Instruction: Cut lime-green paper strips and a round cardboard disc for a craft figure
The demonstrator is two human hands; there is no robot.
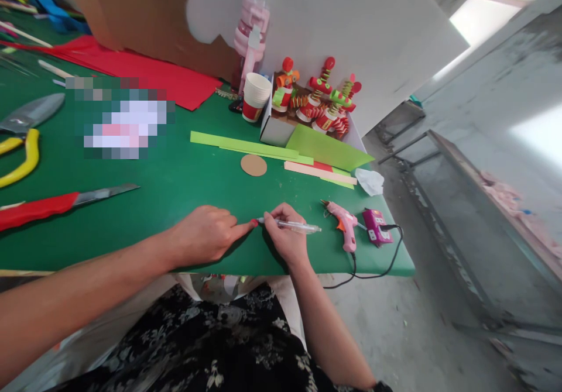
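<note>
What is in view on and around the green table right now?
table: 1, green top, under everything
knife: 1, red handle, left side
yellow-handled tool: 1, far left
red sheet: 1, back left
bottle: 1, pink, back by the board
paper cups: 1 stack, white and red, back centre
paper figures: several, red, green, orange, in white box
green strips: a few, centre
cardboard disc: 1, tan, centre
tissue: 1, white, right
glue gun: 1, pink, near right edge
power strip: 1, magenta, beside glue gun
pen: 1, clear, in right-hand grip
left hand: index fingertip at pen tip
right hand: holds pen
</note>
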